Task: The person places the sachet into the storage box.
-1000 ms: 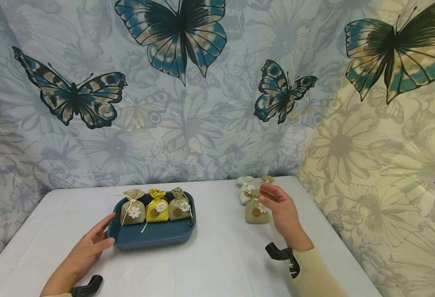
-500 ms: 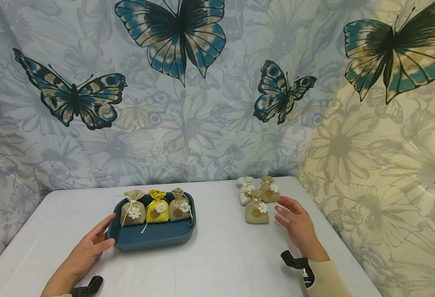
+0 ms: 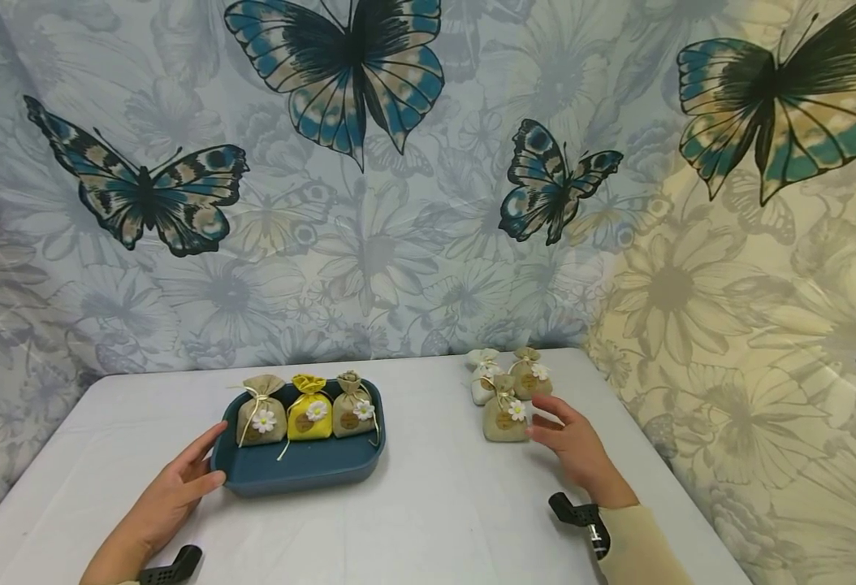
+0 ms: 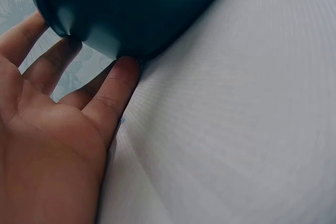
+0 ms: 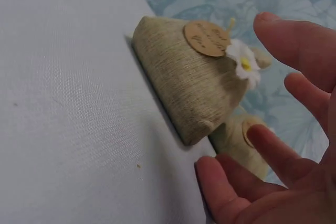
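A dark blue tray on the white table holds three small sachets in a row: a beige sachet, a yellow sachet and another beige sachet. My left hand lies open with straight fingers against the tray's left wall. To the right stand three loose sachets: a burlap sachet in front, a white sachet and a tan sachet behind. My right hand hovers open just right of the front burlap sachet, fingers spread, not touching it.
The white table ends at a butterfly-and-flower fabric backdrop behind and on the right. Bare tabletop lies between the tray and the loose sachets, and along the front.
My right hand let go of a sachet top, drew back to the right, and now has come down and left beside the front burlap sachet. The left hand has not moved.
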`<action>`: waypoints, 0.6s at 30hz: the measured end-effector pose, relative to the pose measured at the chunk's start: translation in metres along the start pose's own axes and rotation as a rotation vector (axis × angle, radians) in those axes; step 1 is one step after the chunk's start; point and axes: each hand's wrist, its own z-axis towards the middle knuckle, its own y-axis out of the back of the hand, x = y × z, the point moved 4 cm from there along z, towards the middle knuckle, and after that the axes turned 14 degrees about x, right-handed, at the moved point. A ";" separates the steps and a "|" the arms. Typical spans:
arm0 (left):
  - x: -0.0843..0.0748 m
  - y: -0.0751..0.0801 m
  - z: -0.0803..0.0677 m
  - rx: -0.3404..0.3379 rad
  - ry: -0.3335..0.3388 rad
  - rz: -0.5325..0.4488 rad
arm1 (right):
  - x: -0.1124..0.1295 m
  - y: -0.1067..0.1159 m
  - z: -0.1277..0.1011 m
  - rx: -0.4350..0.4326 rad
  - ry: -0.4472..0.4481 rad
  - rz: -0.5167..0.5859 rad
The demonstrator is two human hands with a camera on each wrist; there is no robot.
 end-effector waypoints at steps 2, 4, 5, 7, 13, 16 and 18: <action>0.000 0.000 0.000 -0.001 -0.001 -0.005 | 0.001 -0.001 0.005 0.024 -0.004 -0.034; 0.000 0.000 0.000 -0.003 0.000 -0.006 | 0.001 -0.001 0.010 0.027 -0.016 -0.066; 0.000 0.000 0.000 -0.004 0.002 -0.007 | 0.001 -0.001 0.013 0.032 -0.024 -0.079; 0.000 -0.001 0.000 -0.006 0.005 -0.004 | 0.001 0.000 0.017 0.044 -0.037 -0.106; -0.001 -0.001 -0.001 -0.005 -0.003 0.012 | 0.001 -0.002 0.032 0.083 -0.041 -0.222; -0.001 0.000 -0.001 -0.005 -0.009 0.020 | 0.000 -0.006 0.037 0.092 -0.034 -0.302; -0.001 0.000 -0.001 -0.005 -0.009 0.018 | 0.000 -0.008 0.039 0.088 -0.035 -0.364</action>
